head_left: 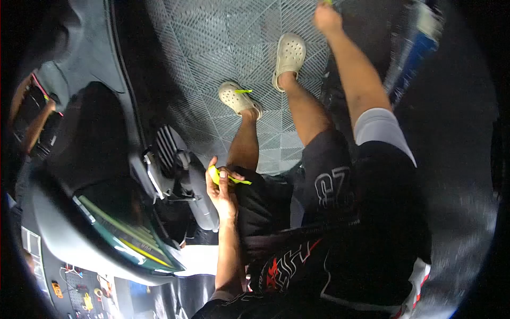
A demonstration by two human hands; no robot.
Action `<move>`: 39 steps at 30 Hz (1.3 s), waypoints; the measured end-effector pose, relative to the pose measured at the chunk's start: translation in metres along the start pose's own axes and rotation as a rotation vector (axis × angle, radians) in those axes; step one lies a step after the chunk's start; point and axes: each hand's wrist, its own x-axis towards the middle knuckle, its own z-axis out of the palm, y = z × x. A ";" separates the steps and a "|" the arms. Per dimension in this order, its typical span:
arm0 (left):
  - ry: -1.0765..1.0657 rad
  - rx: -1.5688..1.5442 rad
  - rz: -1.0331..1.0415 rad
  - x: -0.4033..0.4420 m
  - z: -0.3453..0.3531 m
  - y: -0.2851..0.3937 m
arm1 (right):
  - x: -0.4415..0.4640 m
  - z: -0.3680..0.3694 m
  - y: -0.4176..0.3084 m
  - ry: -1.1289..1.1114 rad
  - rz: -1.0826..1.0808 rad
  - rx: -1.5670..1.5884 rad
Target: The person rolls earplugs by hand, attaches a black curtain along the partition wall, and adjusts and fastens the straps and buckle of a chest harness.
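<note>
My left hand (222,196) is closed, with the thumb pressing a bright yellow-green strip (214,174) against the fingers. One end of the strip sticks out to the right, over my dark shorts. At the top edge, my right hand (326,20) is stretched far out with its fingers curled. A bit of yellow-green material (326,2) shows at its fingertips, mostly cut off by the frame. Another small yellow-green piece (243,91) appears over my left beige clog (231,99); whether it rests on the shoe, I cannot tell.
A vehicle with a dark window (125,228) and an open door area fills the left side. Grey patterned tiles (212,48) cover the floor. A blue-and-white object (417,53) stands at upper right. Tools hang on a dark pegboard (74,297) at lower left.
</note>
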 end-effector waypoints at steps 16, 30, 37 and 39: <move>-0.244 -0.195 -0.162 0.048 0.008 -0.035 | -0.132 -0.071 -0.237 -0.781 -0.536 1.089; -0.296 -0.065 -0.115 0.057 -0.030 -0.068 | -0.239 -0.082 -0.378 -0.437 -0.626 0.560; -0.307 -0.302 -0.181 0.050 -0.035 -0.079 | -0.214 -0.114 -0.327 -0.825 -0.326 0.743; -0.273 -0.347 -0.213 0.051 -0.030 -0.077 | -0.214 -0.137 -0.298 -0.774 -0.138 0.850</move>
